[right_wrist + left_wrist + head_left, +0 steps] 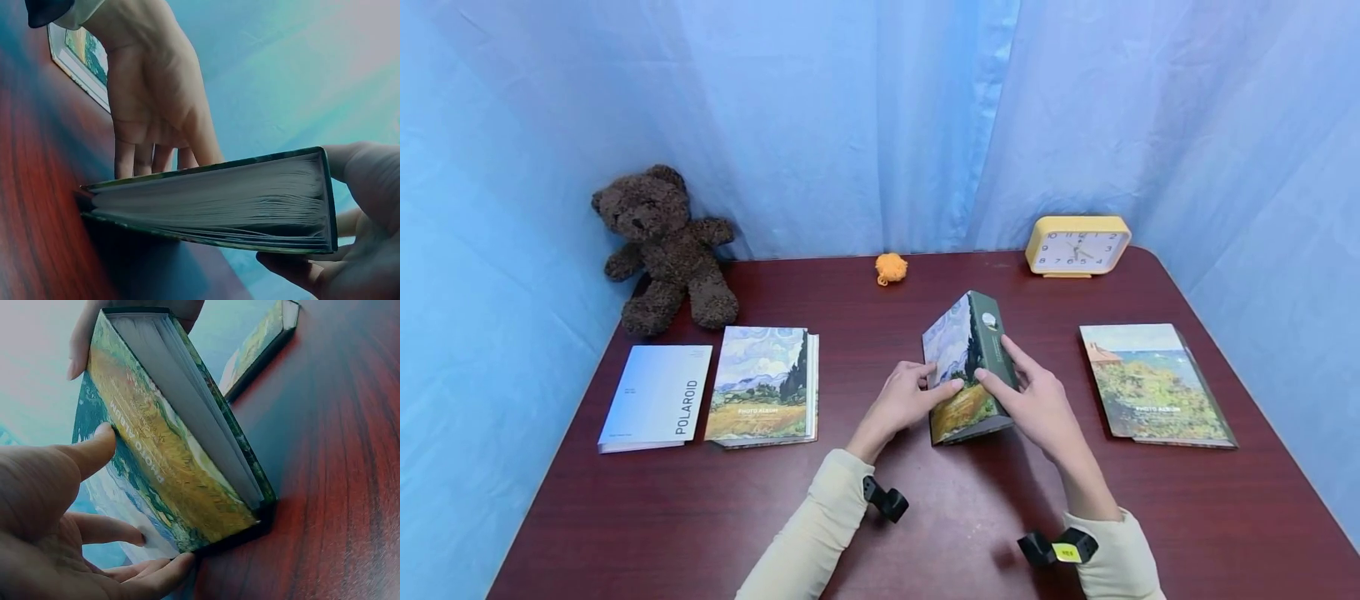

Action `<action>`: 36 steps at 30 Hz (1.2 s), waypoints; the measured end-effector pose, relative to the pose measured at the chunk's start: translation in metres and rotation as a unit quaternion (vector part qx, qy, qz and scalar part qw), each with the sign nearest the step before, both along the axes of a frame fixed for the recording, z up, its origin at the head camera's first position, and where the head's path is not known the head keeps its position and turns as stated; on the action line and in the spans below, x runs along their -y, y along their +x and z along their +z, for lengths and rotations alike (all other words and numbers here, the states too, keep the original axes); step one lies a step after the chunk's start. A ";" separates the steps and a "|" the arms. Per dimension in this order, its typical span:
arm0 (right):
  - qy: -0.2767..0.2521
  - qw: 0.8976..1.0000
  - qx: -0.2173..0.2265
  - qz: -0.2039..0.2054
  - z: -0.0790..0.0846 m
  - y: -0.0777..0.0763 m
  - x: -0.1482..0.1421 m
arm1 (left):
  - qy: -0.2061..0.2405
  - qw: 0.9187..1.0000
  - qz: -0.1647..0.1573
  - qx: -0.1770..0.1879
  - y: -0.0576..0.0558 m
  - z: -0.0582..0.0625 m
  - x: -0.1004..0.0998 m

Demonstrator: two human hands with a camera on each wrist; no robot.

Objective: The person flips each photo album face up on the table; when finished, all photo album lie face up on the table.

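A thick photo album (955,375) with a painted landscape cover and dark green spine stands tilted in front of me, spine raised to the right. Its pages (219,203) show at the near end. My right hand (1033,400) grips the spine side, thumb on the front cover and fingers behind. With extended thumb and fingers, my left hand (904,400) touches the front cover; some fingertips reach its lower edge in the left wrist view. The lower edge is close to the table (337,456); whether it touches, I cannot tell.
At left lie a white-blue Polaroid album (655,396) and another landscape photo album (760,383). A garden-and-sea album (1153,383) lies at right. Along the back are a brown teddy bear (666,250), a small orange ball-like item (891,267) and a yellow clock (1078,247), before blue curtains (820,125).
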State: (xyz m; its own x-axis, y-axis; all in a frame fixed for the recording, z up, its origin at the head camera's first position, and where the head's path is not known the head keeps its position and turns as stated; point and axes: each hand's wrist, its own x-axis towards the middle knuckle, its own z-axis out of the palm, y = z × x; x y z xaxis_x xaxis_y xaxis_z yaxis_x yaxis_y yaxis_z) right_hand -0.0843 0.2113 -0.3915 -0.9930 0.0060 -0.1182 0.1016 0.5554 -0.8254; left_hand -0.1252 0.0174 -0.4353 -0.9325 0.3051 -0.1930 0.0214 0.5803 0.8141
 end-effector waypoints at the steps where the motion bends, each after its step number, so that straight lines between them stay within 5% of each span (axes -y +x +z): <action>1: -0.005 1.000 0.006 0.000 0.001 0.000 0.001 | 0.003 1.000 -0.001 -0.001 -0.001 0.000 0.000; 6: -0.051 0.999 0.015 0.010 0.003 0.000 0.005 | 0.034 0.999 -0.016 0.001 -0.004 0.002 0.005; 10: -0.131 0.991 -0.003 0.020 0.004 -0.002 0.007 | 0.100 0.995 -0.019 0.019 -0.008 -0.001 0.013; 14: -0.180 0.983 -0.039 0.029 0.004 -0.006 0.011 | 0.201 0.979 -0.019 0.022 -0.012 0.000 0.021; 19: -0.175 0.980 -0.083 0.035 0.003 -0.010 0.019 | 0.276 0.961 -0.033 -0.001 -0.015 0.012 0.030; 24: -0.166 0.980 -0.095 0.045 0.000 -0.013 0.033 | 0.286 0.958 -0.020 -0.007 -0.015 0.025 0.040; 36: -0.186 0.976 -0.063 0.092 -0.012 -0.021 0.058 | 0.232 0.972 0.025 0.007 -0.012 0.039 0.065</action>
State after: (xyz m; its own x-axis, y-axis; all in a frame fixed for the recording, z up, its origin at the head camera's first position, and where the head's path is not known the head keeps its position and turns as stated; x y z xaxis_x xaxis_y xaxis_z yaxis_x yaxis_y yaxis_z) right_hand -0.1053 0.1537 -0.4037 -0.9801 -0.1932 0.0449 -0.0866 0.2134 -0.9731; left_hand -0.1373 -0.0472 -0.3960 -0.9468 0.3162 -0.0590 -0.0114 0.1504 0.9886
